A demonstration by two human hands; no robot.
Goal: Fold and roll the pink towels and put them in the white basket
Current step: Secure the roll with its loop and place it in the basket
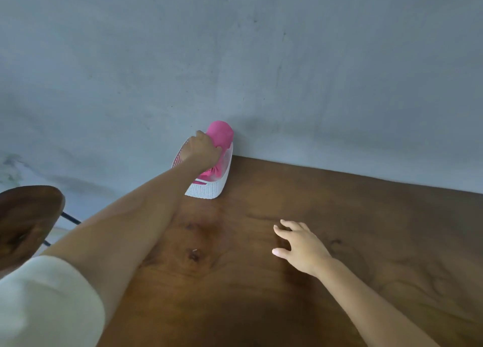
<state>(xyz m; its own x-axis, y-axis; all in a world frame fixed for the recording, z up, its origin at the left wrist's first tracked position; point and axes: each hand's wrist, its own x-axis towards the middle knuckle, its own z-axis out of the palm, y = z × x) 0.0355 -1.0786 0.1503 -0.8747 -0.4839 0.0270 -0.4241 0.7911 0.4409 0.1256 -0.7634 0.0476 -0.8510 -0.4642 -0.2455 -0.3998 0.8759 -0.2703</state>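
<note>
Pink rolled towel [220, 134], 1 counted, stands upright in the 1 white basket [209, 188] at the wooden surface's [287, 294] far edge by the wall. The left hand [202, 149] has its fingers clamped round the towel. The right hand [300, 247] lies low over the surface, fingers apart.

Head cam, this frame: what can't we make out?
1. Head view: the inside of the white basket. The left hand and forearm cover it, so the towel count is unclear beyond the rolled pink towel the hand grips.
2. Head view: whether the right hand touches the wooden table. The angle hides any gap.
3. Head view: the wooden chair, cut off by the left edge.
</note>
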